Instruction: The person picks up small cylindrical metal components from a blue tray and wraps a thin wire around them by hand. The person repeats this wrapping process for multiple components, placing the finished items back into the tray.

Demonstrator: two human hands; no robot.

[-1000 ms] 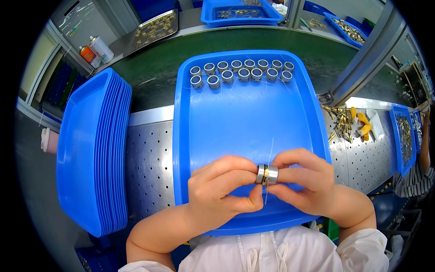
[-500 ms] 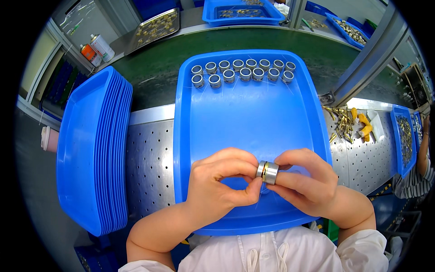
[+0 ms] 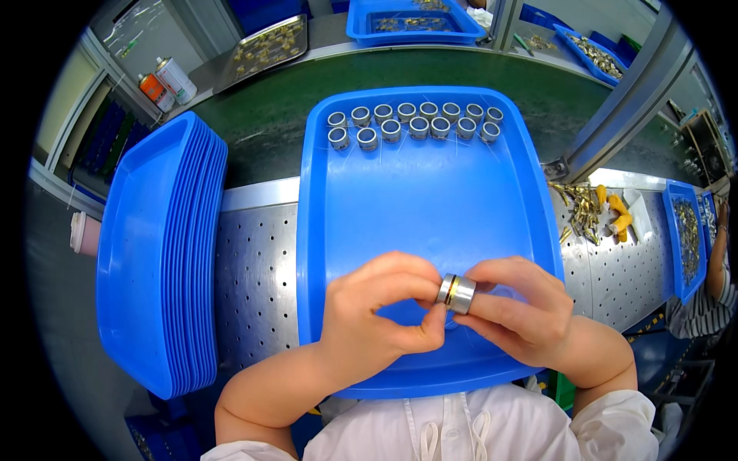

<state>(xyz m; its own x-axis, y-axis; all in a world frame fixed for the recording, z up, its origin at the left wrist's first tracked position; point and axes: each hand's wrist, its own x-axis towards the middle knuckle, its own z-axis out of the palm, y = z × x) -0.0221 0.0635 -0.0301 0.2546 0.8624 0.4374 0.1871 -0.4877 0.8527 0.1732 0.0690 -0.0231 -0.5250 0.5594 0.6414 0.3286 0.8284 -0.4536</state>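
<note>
Over the near half of a blue tray [image 3: 423,207], both hands grip one short silver metal cylinder [image 3: 462,295] with a gold-coloured band near its left end. My left hand [image 3: 377,311] pinches the narrower left end between thumb and fingers. On the wider right part, the fingers of my right hand [image 3: 523,307] are closed around it. Part of the cylinder is covered by fingertips. At the tray's far end stand two rows of similar silver rings [image 3: 390,132], open ends up, with thin pale strands around them.
Left of the tray leans a stack of blue trays [image 3: 169,261]. Brass-coloured pieces [image 3: 586,211] and yellow finger covers [image 3: 618,217] lie on the perforated metal table at right. Beyond runs a green belt [image 3: 261,134]; a metal post [image 3: 626,100] rises at right. Another person's arm [image 3: 719,250] shows far right.
The narrow left end and wide right part of the cylinder sit straighter to each other, and the gold band shows more evenly. Both hands keep their grip; the whole view has shifted slightly.
</note>
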